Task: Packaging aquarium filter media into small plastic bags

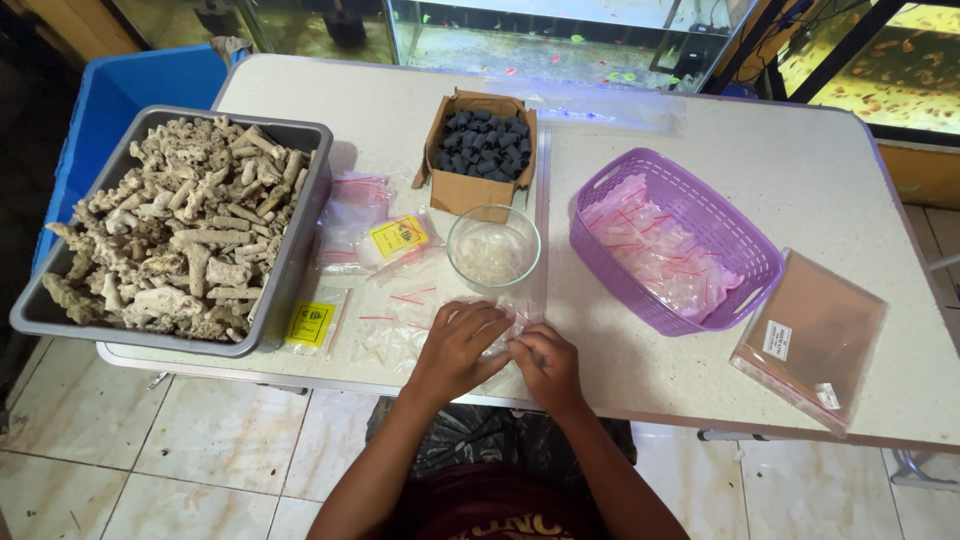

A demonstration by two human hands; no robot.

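Clear plastic bag point(505, 335) lies on the table point(800, 180), pinched between both hands' fingers point(520, 345)

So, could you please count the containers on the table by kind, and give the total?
Grey tub of pale coral pieces: 1
Cardboard box of dark cylinders: 1
Glass bowl: 1
Purple basket of clear bags: 1
Total: 4

Both hands, left and right, press on a clear bag at the near edge.
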